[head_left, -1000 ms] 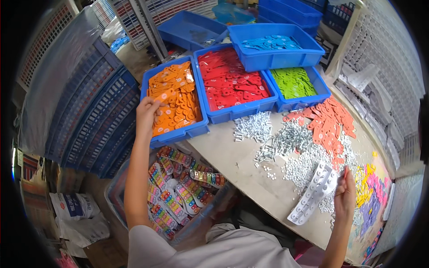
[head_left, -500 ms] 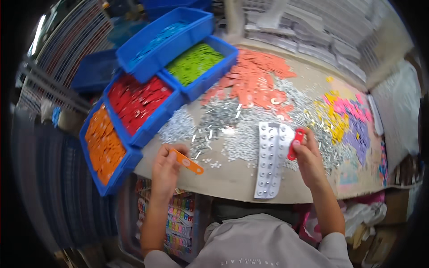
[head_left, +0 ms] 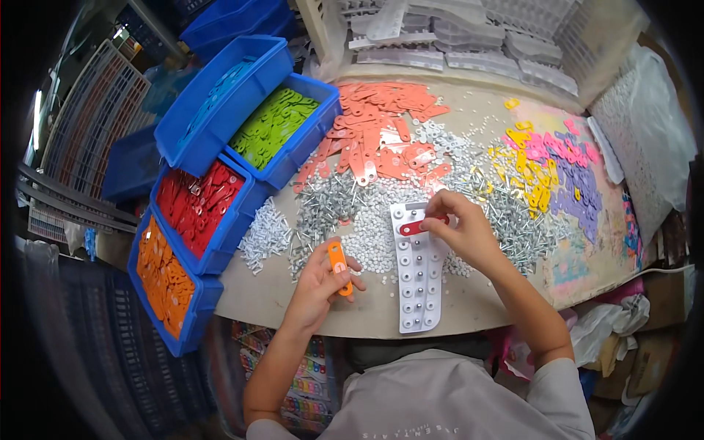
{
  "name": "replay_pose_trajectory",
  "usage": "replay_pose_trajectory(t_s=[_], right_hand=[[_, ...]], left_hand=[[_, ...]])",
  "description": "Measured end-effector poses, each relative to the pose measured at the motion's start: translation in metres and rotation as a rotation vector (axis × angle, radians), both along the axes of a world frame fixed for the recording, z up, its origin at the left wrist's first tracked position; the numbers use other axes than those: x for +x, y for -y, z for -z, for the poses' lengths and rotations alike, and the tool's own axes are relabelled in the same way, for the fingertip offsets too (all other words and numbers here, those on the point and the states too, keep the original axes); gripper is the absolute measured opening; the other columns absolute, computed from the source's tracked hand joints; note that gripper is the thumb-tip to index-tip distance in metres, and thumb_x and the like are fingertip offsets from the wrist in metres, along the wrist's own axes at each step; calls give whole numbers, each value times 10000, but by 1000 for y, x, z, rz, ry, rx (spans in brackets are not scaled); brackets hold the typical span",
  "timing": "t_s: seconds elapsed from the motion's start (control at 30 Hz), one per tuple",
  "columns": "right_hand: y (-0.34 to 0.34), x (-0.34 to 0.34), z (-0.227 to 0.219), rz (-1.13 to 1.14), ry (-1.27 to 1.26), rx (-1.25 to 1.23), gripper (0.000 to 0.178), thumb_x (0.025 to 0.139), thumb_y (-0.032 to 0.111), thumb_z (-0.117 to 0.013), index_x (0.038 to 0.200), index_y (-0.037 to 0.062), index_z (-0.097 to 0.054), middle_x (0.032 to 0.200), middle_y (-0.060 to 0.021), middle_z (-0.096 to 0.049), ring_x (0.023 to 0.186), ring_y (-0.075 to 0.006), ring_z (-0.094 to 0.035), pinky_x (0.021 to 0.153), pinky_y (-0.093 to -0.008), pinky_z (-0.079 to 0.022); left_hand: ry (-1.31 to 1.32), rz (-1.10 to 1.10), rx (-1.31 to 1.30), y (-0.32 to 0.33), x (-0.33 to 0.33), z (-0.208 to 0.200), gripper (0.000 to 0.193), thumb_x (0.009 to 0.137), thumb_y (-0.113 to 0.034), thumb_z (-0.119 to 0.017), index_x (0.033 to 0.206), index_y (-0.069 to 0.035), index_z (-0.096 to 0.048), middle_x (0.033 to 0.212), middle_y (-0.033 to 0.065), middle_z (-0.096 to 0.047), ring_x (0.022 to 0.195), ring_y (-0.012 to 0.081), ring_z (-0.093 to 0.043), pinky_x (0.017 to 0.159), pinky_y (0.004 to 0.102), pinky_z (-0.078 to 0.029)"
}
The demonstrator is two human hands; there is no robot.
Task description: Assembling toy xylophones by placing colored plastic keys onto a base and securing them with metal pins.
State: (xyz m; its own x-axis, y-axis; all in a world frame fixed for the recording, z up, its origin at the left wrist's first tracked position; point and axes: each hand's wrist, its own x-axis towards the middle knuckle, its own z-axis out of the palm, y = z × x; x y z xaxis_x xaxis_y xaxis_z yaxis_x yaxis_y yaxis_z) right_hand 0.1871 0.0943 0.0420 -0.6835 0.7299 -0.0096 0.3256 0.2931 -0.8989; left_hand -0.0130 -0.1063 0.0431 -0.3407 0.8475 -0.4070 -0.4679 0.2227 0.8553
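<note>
My left hand is closed on a flat orange plastic strip with rounded ends and holes, held above the table's near part. My right hand pinches the end of a similar red strip. That red strip lies crosswise over the upper part of a long white plastic holder. Two side columns of round white pieces sit along the holder, with metal pins down its middle. The fingertips of my right hand are at the holder's right edge.
Blue bins at the left hold orange, red, green and blue strips. Coral strips, metal screws and small white pieces lie heaped beyond the holder. Yellow, pink and purple pieces are spread at the right.
My right hand has brought the red strip leftward onto the upper part of the holder. My left hand has moved right, and its orange strip now points upward. The view has shifted.
</note>
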Motion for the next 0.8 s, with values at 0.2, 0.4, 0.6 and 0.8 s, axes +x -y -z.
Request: replay_pose_trajectory(t_s=[0.2, 0.4, 0.6, 0.8], right_hand=[[5, -11, 16, 23, 70, 297, 101, 779, 86, -774, 875, 88, -743, 804, -47, -635, 836, -210, -539, 797, -351, -422], [11, -15, 33, 47, 63, 506, 97, 771, 119, -785, 847, 118, -725, 861, -35, -614, 933, -219, -540, 905, -408, -352], [14, -8, 36, 100, 121, 576, 132, 781, 143, -780, 870, 124, -684, 1240, -88, -567, 1185, -294, -477, 994, -458, -318], [9, -10, 51, 183, 134, 491, 498, 773, 248, -805, 1199, 104, -590, 1507, -165, -428, 1379, -369, -374, 1096, -492, -258]], left_hand=[[-169, 147, -80, -14, -18, 17, 333, 972, -175, -680, 1217, 45, -627, 1006, 127, -717, 775, 177, -731, 640, 226, -567], [-343, 47, 30, -48, -23, 21, 271, 961, -169, -704, 1120, 50, -711, 868, 76, -714, 756, 145, -712, 634, 219, -540], [-572, 185, 34, -94, -18, 11, 164, 898, -101, -756, 994, 30, -729, 810, 54, -696, 734, 85, -650, 665, 226, -510], [-592, 269, 205, -134, -8, 36, 149, 898, -107, -714, 894, 42, -711, 841, 59, -696, 747, 115, -630, 706, 266, -499]])
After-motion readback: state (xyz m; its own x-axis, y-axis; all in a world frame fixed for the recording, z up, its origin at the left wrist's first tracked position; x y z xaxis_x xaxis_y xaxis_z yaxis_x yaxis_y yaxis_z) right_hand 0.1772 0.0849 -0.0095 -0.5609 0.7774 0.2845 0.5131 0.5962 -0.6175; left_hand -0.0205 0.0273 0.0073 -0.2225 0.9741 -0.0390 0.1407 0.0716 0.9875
